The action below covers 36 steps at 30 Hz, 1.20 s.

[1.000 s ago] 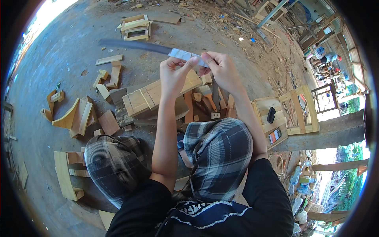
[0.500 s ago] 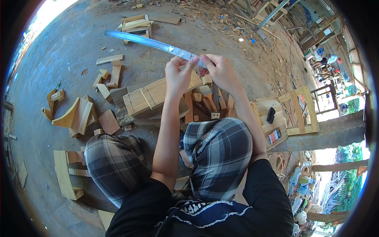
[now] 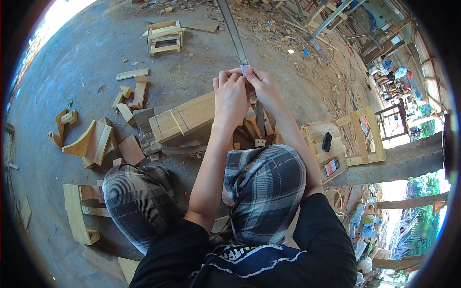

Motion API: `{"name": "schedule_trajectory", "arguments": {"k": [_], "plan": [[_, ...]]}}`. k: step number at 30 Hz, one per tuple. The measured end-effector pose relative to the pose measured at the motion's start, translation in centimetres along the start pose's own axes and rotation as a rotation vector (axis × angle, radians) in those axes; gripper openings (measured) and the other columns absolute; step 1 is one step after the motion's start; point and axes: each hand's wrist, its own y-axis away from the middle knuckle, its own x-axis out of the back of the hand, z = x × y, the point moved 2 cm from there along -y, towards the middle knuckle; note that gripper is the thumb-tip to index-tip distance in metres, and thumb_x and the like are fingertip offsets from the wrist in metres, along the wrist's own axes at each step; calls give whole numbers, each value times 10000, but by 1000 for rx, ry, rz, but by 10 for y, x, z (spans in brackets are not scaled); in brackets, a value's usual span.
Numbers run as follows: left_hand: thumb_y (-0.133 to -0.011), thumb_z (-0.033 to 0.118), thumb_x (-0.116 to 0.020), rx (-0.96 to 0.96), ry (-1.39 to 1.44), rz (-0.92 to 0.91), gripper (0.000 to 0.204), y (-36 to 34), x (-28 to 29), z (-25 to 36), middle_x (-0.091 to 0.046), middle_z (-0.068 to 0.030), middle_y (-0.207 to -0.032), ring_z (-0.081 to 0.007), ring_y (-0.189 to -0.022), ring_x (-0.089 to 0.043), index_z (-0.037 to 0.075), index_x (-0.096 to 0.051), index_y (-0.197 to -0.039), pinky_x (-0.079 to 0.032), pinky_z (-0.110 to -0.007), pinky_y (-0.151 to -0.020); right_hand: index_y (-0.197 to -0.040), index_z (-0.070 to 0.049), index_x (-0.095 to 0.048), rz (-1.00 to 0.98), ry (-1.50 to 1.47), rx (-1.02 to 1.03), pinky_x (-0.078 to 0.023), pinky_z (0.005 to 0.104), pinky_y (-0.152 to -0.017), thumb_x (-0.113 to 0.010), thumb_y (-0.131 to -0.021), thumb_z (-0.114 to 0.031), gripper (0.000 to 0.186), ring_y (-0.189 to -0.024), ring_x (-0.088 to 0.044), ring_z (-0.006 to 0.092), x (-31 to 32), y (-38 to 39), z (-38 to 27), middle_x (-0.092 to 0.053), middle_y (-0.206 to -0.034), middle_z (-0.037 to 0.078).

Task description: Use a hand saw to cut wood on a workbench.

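Observation:
A long, thin metal blade [image 3: 234, 37] points away from me, its near end wrapped in something pale. My right hand [image 3: 263, 87] pinches that wrapped end, thumb on top. Pressed close against it, my left hand [image 3: 231, 101] is closed with curled fingers, and what lies inside them is hidden. Below both hands a wooden plank [image 3: 192, 116] lies across a low support. Beside it, between the plank and my knee, is a jumble of tools and wood, including an orange-handled tool [image 3: 254, 126], partly covered by my left hand and wrist.
Cut wood pieces [image 3: 138, 91] and a curved wooden part [image 3: 80, 140] lie on the floor at left. A small wooden frame [image 3: 164, 37] stands farther off. At right, a slatted wooden piece [image 3: 314, 130] bears a black case [image 3: 327, 141] and a phone [image 3: 332, 166]. People [image 3: 398, 74] are in the far right background.
The blade has swung from pointing left to pointing away from me. My left hand has moved right and turned over, its fingers now curled beside my right hand.

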Motion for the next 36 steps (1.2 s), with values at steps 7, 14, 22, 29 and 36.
{"name": "schedule_trajectory", "arguments": {"k": [7, 14, 22, 29, 36], "plan": [[-777, 128, -687, 265, 134, 78, 101, 5, -7, -13, -673, -48, -894, -258, -938, -507, 56, -708, -845, -345, -371, -867, -862, -68, -542, 197, -430, 25, -450, 227, -573, -411, -1019, -323, 327, -622, -554, 98, -3, -11, 20, -613, -740, 40], [-787, 199, -709, 296, 394, 20, 167, 1, -26, -18, -688, -113, -900, -328, -890, -581, 45, -728, -849, -440, -411, -804, -830, -90, -466, 221, -740, 101, -480, 266, -634, -380, -1022, -355, 338, -613, -567, 148, 15, -19, 36, -463, -625, 4], [-688, 160, -783, 397, 315, 88, 238, 13, -24, -37, -611, -116, -669, -230, -654, -607, -20, -628, -692, -473, -340, -662, -804, -117, -481, 345, -700, 31, -386, 251, -459, -428, -1011, -283, 271, -466, -393, 85, -7, -24, 31, -389, -597, -32], [-807, 137, -721, 526, 499, 82, 215, 30, -39, 12, -603, -75, -661, -144, -564, -567, -15, -571, -801, -451, -283, -561, -833, -120, -451, 365, -789, 9, -328, 240, -437, -414, -1012, -369, 309, -438, -308, 60, 9, -5, 41, -326, -582, -62], [-850, 220, -667, 370, 567, -365, 250, 33, -54, -27, -581, -106, -626, -222, -564, -583, -7, -587, -782, -452, -327, -558, -915, -82, -542, 598, 223, 306, -398, 297, -477, -437, -996, -322, 274, -476, -483, 145, 19, -4, 39, -495, -610, 22]]}}
